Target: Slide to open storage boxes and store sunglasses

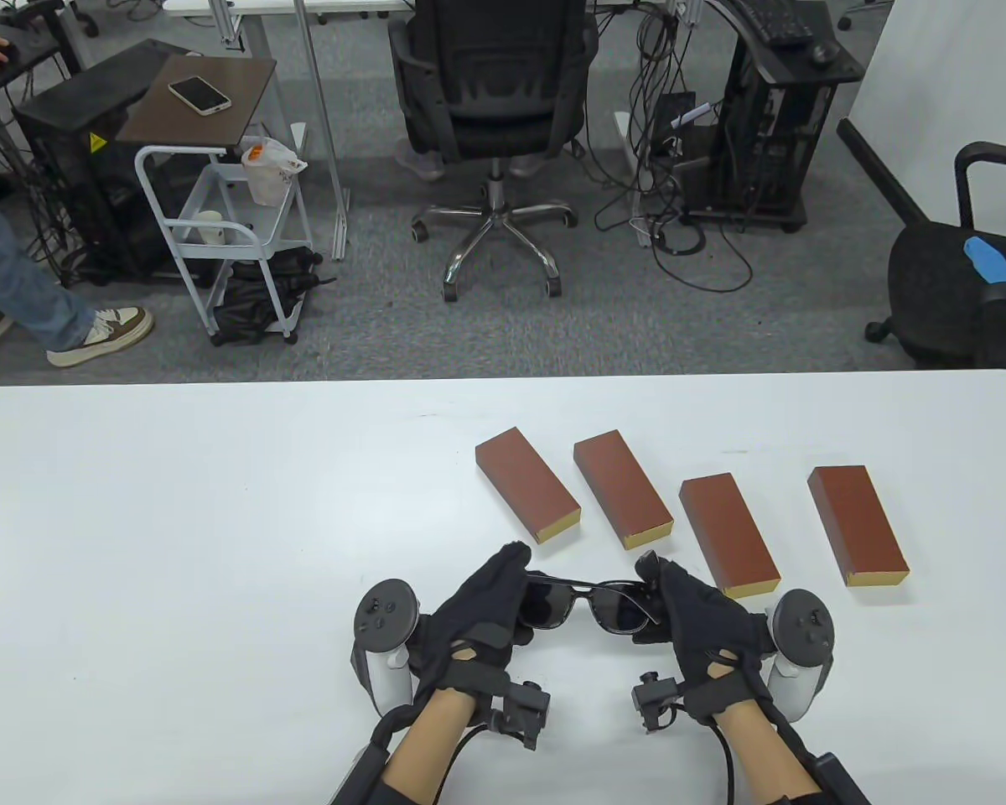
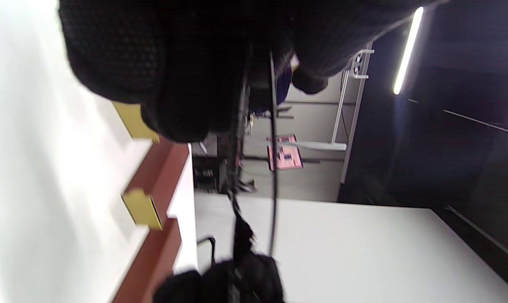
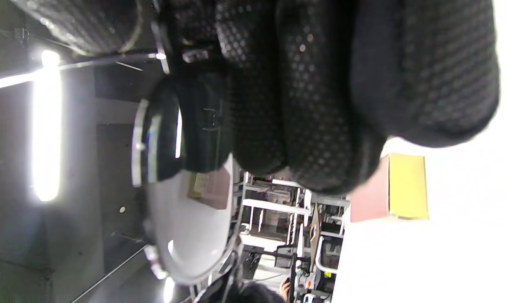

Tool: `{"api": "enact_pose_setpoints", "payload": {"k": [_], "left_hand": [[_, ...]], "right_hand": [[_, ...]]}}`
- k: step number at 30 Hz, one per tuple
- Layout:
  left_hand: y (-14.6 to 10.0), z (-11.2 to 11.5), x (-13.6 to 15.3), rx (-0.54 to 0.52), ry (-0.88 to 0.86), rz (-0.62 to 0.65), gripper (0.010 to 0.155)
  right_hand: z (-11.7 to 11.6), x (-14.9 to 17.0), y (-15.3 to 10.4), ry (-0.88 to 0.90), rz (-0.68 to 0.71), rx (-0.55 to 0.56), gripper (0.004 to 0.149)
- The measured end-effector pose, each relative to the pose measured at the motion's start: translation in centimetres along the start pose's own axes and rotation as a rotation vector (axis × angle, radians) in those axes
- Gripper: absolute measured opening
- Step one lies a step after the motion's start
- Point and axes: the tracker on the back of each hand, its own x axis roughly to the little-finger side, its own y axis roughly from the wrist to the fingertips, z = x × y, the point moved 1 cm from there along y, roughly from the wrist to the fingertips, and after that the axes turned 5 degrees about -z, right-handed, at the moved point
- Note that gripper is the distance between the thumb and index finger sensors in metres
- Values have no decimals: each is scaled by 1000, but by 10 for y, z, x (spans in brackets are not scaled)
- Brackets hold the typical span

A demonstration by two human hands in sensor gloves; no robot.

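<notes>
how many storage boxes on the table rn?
4, in a row on the white table: far-left box, second box, third box, far-right box. All closed; none seem hidden.

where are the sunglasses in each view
Table view: the sunglasses sit low in the centre, held between the left hand and the right hand.
Left wrist view: blurred thin dark frame lines hang from the glove at top centre.
Right wrist view: one lens shows left of centre beside the fingers.
Shared landmark: the brown boxes with yellow ends.
</notes>
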Motion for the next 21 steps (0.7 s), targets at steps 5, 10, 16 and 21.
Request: {"api": "enact_pose_setpoints", "payload": {"k": [5,10,16,21], "left_hand": [[1,8,2,69,-19,12,63],[1,11,3,127,-59,8,67],[1,13,2,162,-73,10,68],[1,14,3,181,-80,9,67]], "right_hand": [[6,2,0,9,-28,31,54],[8,1,0,-52,-32,58,54],[10,2,0,-120,-50,93,47],[12,2,1,-127,-41,99,47]]}}
